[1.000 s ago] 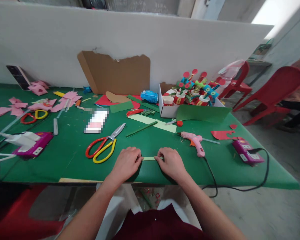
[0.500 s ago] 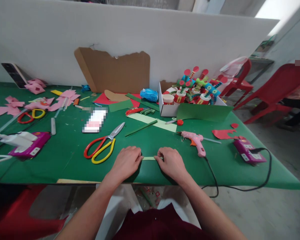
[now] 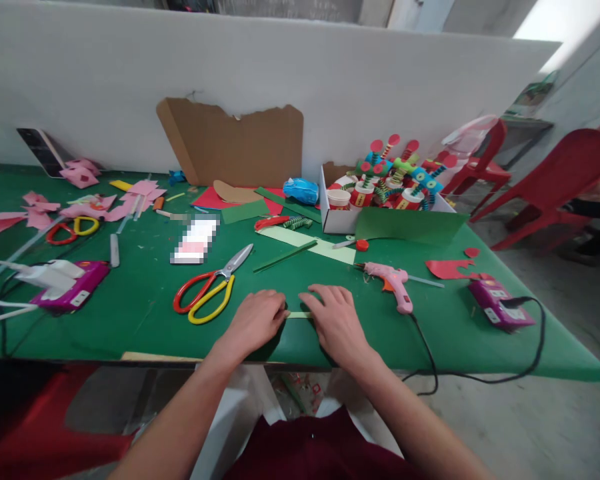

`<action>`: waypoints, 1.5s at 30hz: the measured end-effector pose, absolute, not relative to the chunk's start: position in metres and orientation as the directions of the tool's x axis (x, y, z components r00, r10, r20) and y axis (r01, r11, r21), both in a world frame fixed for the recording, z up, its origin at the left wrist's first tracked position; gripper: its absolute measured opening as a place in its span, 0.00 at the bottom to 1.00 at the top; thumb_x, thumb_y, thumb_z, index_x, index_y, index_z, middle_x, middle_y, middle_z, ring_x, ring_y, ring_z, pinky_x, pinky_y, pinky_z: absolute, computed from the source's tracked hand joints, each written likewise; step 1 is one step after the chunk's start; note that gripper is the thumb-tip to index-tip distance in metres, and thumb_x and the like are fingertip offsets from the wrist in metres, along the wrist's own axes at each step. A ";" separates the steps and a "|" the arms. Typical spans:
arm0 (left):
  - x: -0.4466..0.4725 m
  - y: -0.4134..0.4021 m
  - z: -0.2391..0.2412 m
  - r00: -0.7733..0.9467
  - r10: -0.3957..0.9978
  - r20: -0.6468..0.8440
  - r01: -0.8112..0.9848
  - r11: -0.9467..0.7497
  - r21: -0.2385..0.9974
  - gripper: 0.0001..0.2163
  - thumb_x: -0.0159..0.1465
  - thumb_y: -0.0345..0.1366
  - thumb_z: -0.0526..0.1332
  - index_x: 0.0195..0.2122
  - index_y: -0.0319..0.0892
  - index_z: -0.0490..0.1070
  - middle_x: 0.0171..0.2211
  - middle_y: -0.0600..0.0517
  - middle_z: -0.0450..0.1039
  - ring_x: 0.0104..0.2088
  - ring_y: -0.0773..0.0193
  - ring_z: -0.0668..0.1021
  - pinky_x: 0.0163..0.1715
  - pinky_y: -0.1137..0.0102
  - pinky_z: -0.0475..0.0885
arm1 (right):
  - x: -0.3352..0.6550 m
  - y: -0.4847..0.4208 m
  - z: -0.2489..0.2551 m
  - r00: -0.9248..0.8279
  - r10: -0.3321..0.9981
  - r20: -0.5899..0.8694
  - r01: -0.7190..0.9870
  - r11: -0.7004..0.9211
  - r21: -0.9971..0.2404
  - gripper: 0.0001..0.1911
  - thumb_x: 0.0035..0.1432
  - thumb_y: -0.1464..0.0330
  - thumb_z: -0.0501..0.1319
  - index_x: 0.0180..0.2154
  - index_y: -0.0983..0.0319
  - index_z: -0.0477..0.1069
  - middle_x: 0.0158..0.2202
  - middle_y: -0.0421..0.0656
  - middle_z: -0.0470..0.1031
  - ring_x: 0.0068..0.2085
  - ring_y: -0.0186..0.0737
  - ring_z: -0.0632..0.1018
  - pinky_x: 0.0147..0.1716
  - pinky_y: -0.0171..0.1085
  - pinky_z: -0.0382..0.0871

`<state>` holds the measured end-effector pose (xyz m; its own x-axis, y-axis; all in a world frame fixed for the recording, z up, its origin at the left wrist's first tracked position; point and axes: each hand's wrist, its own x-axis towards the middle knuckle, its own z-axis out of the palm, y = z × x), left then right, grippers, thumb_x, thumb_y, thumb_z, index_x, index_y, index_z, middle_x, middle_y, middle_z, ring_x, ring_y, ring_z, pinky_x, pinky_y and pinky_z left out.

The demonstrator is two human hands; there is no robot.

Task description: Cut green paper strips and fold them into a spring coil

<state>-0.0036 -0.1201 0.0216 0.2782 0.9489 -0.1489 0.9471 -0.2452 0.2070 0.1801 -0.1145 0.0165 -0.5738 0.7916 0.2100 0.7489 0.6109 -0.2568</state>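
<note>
Right of the large scissors (image 3: 223,274): pinching pale strip (image 3: 299,315) with left hand (image 3: 260,316); just uncurled right hand (image 3: 337,320) into a spread grip, apparently loosening one end.

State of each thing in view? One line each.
Narrow pale strip: straight
Left hand: closed on strip's left end
Right hand: spread over strip's right end
Large scissors: closed
Small scissors: blades unclear
Glue gun: lying, stick inserted
Left socket block: plugs in
Right socket block: plug in
White box: open, filled
Cardboard: upright, torn top
Black phone: leaning
</note>
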 end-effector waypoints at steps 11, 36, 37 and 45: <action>-0.003 -0.119 0.024 0.277 0.948 -0.158 0.944 -0.237 0.231 0.07 0.64 0.35 0.55 0.30 0.43 0.68 0.31 0.50 0.73 0.35 0.60 0.74 0.32 0.68 0.62 | 0.182 -0.142 -0.005 -0.689 0.684 0.239 0.641 0.729 -0.241 0.20 0.63 0.69 0.53 0.56 0.63 0.65 0.53 0.49 0.72 0.53 0.46 0.70 0.60 0.49 0.58; 0.022 -0.176 -0.024 0.359 0.790 0.497 0.885 -0.457 0.089 0.15 0.63 0.24 0.50 0.49 0.34 0.67 0.42 0.42 0.75 0.40 0.56 0.73 0.41 0.62 0.67 | 0.190 -0.152 -0.005 -0.660 0.731 0.173 0.692 0.681 -0.238 0.23 0.64 0.65 0.52 0.59 0.64 0.62 0.58 0.48 0.68 0.59 0.45 0.66 0.64 0.51 0.53; 0.023 -0.176 -0.024 0.364 0.785 0.501 0.885 -0.459 0.076 0.14 0.63 0.24 0.50 0.48 0.34 0.68 0.42 0.42 0.75 0.40 0.56 0.73 0.41 0.62 0.67 | 0.191 -0.152 -0.004 -0.661 0.731 0.167 0.690 0.680 -0.246 0.23 0.64 0.65 0.51 0.59 0.64 0.62 0.59 0.47 0.68 0.60 0.45 0.66 0.64 0.51 0.53; 0.024 -0.174 -0.023 0.388 0.793 0.470 0.892 -0.451 0.023 0.14 0.62 0.24 0.50 0.45 0.33 0.71 0.41 0.42 0.75 0.38 0.57 0.72 0.39 0.63 0.66 | 0.200 -0.148 -0.001 -0.675 0.729 0.113 0.676 0.673 -0.299 0.24 0.64 0.66 0.51 0.60 0.62 0.60 0.60 0.46 0.66 0.61 0.44 0.65 0.64 0.50 0.53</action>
<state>0.0243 -0.1742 -0.0229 0.3881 0.7927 0.4702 0.8925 -0.4505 0.0228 0.1996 -0.1476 -0.0008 -0.6751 0.7289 0.1134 0.6763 0.6730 -0.2995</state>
